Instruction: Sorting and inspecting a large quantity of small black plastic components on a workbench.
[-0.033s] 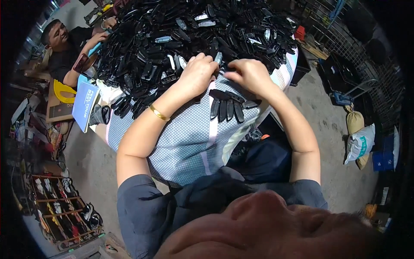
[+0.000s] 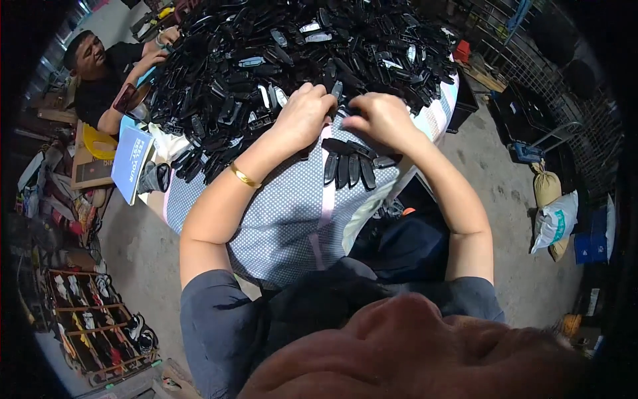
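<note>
Sorting black plastic pieces, early going by the look of it. Only a short row of sorted pieces (image 2: 349,166) lies side by side on the dotted cloth (image 2: 279,219) covering the bench, just below the hands. The big heap of black pieces (image 2: 279,60) takes up most of the far bench, so the bulk seems left to do.

Left hand (image 2: 302,116) rests at the heap's near edge, fingers curled down onto pieces; can't tell if anything is gripped. Gold bangle (image 2: 244,177) on that wrist. Right hand (image 2: 384,120) just beside it, fingers bunched together in a pinch near the heap edge; what is pinched is too small to make out.

Another person (image 2: 100,73) sits at the far left corner of the bench. White sack (image 2: 555,223) on the floor at right.

Against the earlier frame: no visible difference, hands, row and heap sit the same.
</note>
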`<action>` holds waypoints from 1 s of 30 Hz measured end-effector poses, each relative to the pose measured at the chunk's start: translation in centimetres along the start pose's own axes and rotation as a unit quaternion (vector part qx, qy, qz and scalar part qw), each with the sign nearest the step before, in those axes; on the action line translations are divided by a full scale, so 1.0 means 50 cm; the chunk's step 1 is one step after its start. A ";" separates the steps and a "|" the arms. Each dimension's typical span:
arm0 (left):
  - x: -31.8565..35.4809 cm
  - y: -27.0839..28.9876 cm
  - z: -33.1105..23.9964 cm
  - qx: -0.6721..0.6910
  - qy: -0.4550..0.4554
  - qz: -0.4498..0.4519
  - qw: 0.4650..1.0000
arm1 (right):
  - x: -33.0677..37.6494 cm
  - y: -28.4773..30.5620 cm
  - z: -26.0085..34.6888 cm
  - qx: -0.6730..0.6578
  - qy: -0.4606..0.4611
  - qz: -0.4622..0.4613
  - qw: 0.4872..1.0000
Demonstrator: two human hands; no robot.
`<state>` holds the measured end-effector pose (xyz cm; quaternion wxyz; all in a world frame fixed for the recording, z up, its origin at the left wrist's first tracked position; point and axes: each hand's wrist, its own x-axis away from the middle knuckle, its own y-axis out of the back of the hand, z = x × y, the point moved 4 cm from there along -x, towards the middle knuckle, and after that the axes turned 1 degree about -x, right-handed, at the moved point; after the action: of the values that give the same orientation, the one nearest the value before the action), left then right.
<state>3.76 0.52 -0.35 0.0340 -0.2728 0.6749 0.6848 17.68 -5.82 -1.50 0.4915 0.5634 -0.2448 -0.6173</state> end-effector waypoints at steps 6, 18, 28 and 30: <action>0.012 0.028 0.018 0.127 0.076 -0.070 0.986 | 0.008 -0.007 0.021 0.083 0.009 0.037 0.996; 0.010 -0.005 0.037 0.515 0.223 0.026 0.827 | 0.018 0.028 -0.013 -0.051 -0.001 -0.067 0.996; 0.010 -0.004 0.014 0.545 0.217 -0.029 0.809 | 0.016 0.013 0.019 -0.270 -0.022 -0.171 0.947; 0.012 -0.003 0.013 0.555 0.225 -0.028 0.800 | 0.014 0.020 0.033 -0.251 -0.007 -0.191 0.949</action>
<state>3.12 0.94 -0.78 0.0457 -0.3729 0.9201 0.1112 16.57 -7.26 -0.57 0.4881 0.4537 0.0274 -0.7451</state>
